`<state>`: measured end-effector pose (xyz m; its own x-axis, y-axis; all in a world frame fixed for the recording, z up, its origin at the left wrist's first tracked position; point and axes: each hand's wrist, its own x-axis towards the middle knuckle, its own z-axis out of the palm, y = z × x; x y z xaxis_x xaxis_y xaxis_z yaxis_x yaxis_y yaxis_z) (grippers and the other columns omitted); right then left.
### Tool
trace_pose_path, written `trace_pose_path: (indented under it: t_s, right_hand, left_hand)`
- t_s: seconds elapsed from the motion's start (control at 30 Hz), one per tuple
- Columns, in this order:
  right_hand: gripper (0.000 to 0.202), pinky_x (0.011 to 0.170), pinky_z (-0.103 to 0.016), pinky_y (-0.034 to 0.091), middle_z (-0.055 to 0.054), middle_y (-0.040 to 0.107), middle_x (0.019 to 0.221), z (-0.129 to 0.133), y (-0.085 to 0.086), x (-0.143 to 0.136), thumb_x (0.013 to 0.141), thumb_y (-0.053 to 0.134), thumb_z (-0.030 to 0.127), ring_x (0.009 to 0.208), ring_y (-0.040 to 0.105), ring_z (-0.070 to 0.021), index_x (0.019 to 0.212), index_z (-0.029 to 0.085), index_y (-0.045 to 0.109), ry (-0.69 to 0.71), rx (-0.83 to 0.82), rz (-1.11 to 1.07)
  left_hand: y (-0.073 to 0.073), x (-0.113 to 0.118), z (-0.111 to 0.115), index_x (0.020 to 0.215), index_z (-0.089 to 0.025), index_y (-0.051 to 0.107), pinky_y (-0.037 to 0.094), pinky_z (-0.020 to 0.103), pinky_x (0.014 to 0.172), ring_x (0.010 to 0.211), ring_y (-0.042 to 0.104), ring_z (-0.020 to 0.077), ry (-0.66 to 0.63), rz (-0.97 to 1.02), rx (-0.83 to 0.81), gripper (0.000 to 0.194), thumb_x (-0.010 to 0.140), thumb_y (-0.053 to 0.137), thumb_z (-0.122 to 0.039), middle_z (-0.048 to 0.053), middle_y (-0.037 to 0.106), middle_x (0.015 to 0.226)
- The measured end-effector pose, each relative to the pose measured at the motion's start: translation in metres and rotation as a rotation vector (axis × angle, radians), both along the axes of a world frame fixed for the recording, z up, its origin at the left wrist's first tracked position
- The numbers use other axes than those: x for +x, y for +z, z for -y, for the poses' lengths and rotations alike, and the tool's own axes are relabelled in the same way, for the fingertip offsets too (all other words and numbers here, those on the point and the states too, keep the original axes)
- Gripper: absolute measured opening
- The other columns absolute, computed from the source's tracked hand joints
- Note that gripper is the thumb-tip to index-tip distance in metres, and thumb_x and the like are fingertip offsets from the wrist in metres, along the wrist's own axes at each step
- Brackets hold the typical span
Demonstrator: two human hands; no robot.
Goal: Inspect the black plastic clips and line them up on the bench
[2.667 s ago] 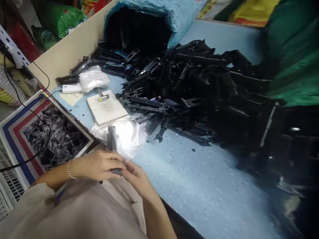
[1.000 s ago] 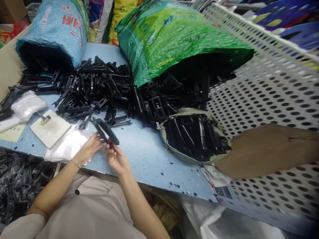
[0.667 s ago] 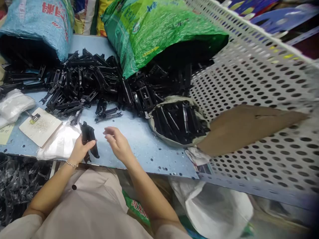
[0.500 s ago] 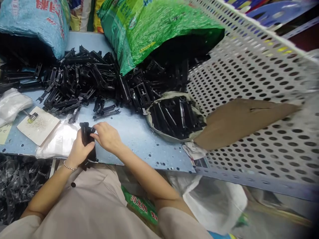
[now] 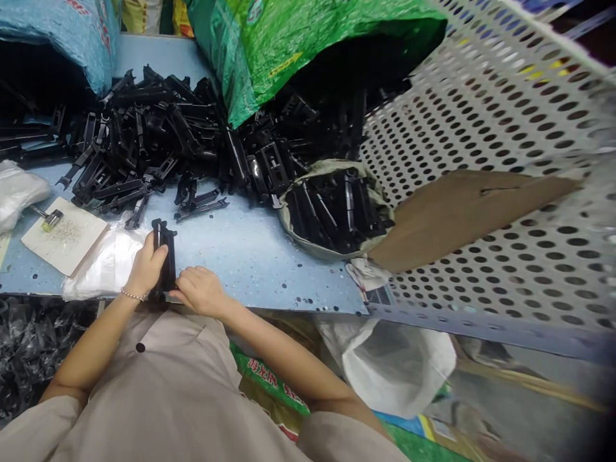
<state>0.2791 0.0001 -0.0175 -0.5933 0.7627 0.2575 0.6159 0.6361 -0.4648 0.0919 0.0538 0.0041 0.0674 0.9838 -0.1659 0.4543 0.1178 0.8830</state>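
Note:
My left hand (image 5: 147, 266) is wrapped round a long black plastic part (image 5: 166, 256) with a slotted frame, held upright at the table's front edge. My right hand (image 5: 199, 290) is closed, its thumb and curled fingers at the lower right side of that same part. What exactly its fingertips pinch is partly hidden. Beyond the hands, a heap of similar black plastic parts (image 5: 163, 128) spreads across the blue table (image 5: 250, 250). A few loose parts (image 5: 199, 204) lie nearest to the held one. Left of my left hand is a stack of clear plastic bags (image 5: 103, 266).
A green sack (image 5: 289, 48) and a blue sack (image 5: 62, 32) spill parts at the back. To the right stand a cloth bag of parts (image 5: 337, 215), brown cardboard (image 5: 471, 215) and a perforated white panel (image 5: 529, 135). A pale board (image 5: 67, 234) lies left; a white sack (image 5: 399, 366) hangs below.
My right hand has moved from the upper end of the black part down to its lower end. The left hand keeps its hold. The whole view has shifted slightly.

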Motion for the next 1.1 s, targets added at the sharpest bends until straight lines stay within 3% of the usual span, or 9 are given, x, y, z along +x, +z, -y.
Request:
trace_pose_path:
  t_s: [0.13, 0.23, 0.3, 0.4, 0.53, 0.63, 0.77, 0.97, 1.1]
  right_hand:
    - [0.047, 0.069, -0.028, 0.039, -0.005, 0.063, 0.075, -0.038, 0.004, 0.010, 0.107, 0.025, 0.037, 0.071, 0.055, -0.0171, 0.085, 0.019, 0.063, -0.137, -0.119, -0.023]
    - [0.032, 0.089, -0.035, 0.041, -0.015, 0.064, 0.117, -0.100, 0.007, 0.020, 0.100, 0.035, 0.019, 0.106, 0.055, -0.0248, 0.120, 0.014, 0.060, -0.399, -0.045, 0.112]
    - [0.046, 0.101, -0.042, 0.035, -0.019, 0.053, 0.138, -0.137, 0.005, 0.030, 0.093, 0.040, 0.009, 0.124, 0.045, -0.0302, 0.137, 0.011, 0.051, -0.476, -0.029, 0.245]
    - [0.065, 0.104, -0.047, 0.030, -0.019, 0.056, 0.133, -0.166, -0.001, 0.051, 0.082, 0.055, 0.011, 0.124, 0.044, -0.0344, 0.146, 0.012, 0.043, -0.399, -0.039, 0.372]
    - [0.058, 0.093, -0.042, 0.039, -0.018, 0.064, 0.114, -0.138, 0.003, 0.067, 0.076, 0.069, 0.030, 0.106, 0.055, -0.0330, 0.129, 0.010, 0.057, -0.396, -0.120, 0.281]
    - [0.047, 0.083, -0.035, 0.047, -0.013, 0.067, 0.112, -0.085, 0.013, 0.055, 0.085, 0.061, 0.039, 0.098, 0.061, -0.0259, 0.125, 0.015, 0.058, -0.413, -0.293, -0.044]
    - [0.039, 0.087, -0.035, 0.048, -0.010, 0.067, 0.117, -0.034, 0.028, 0.034, 0.099, 0.045, 0.045, 0.102, 0.062, -0.0226, 0.125, 0.020, 0.058, -0.211, -0.300, -0.281]
    - [0.045, 0.082, -0.038, 0.045, -0.013, 0.065, 0.093, -0.057, 0.033, 0.031, 0.102, 0.035, 0.052, 0.090, 0.057, -0.0253, 0.103, 0.017, 0.063, -0.352, 0.052, -0.101]
    - [0.049, 0.070, -0.031, 0.041, -0.006, 0.061, 0.079, -0.069, 0.031, 0.016, 0.106, 0.023, 0.048, 0.075, 0.054, -0.0196, 0.090, 0.019, 0.059, -0.291, -0.067, -0.087]
  left_hand:
    - [-0.019, 0.015, 0.007, 0.126, -0.018, 0.055, 0.048, 0.034, 0.076, 0.076, 0.065, 0.0244, -0.059, -0.095, -0.113, 0.038, 0.095, 0.044, -0.036, 0.006, 0.068, 0.083]
    - [-0.032, 0.032, 0.022, 0.138, -0.017, 0.050, 0.049, 0.038, 0.077, 0.077, 0.068, 0.0285, -0.180, -0.315, -0.095, 0.048, 0.097, 0.044, -0.041, 0.009, 0.069, 0.081]
    - [-0.037, 0.037, 0.029, 0.132, -0.017, 0.057, 0.050, 0.040, 0.081, 0.087, 0.068, 0.0306, -0.225, -0.461, -0.010, 0.046, 0.098, 0.042, -0.043, 0.014, 0.070, 0.091]
    - [-0.038, 0.029, 0.029, 0.118, -0.018, 0.067, 0.048, 0.042, 0.092, 0.103, 0.064, 0.0305, -0.245, -0.453, 0.163, 0.039, 0.098, 0.042, -0.041, 0.016, 0.068, 0.107]
    - [-0.030, 0.019, 0.017, 0.121, -0.018, 0.064, 0.046, 0.042, 0.102, 0.111, 0.061, 0.0266, -0.189, -0.108, 0.228, 0.036, 0.097, 0.046, -0.038, 0.014, 0.064, 0.113]
    - [-0.021, 0.033, 0.008, 0.138, -0.019, 0.048, 0.049, 0.039, 0.100, 0.117, 0.060, 0.0241, -0.164, 0.277, 0.074, 0.050, 0.095, 0.052, -0.045, 0.014, 0.058, 0.130]
    - [-0.002, 0.050, 0.009, 0.144, -0.024, 0.037, 0.049, 0.037, 0.101, 0.117, 0.060, 0.0217, -0.107, 0.568, -0.015, 0.061, 0.092, 0.057, -0.050, 0.010, 0.060, 0.128]
    - [0.027, 0.038, 0.024, 0.139, -0.020, 0.042, 0.057, 0.029, 0.063, 0.067, 0.067, 0.0161, -0.137, 0.683, -0.315, 0.062, 0.091, 0.052, -0.058, 0.003, 0.067, 0.082]
    - [0.029, 0.030, 0.018, 0.132, -0.018, 0.045, 0.054, 0.024, 0.055, 0.055, 0.062, 0.0129, -0.049, 0.638, -0.269, 0.064, 0.084, 0.063, -0.057, -0.002, 0.063, 0.069]
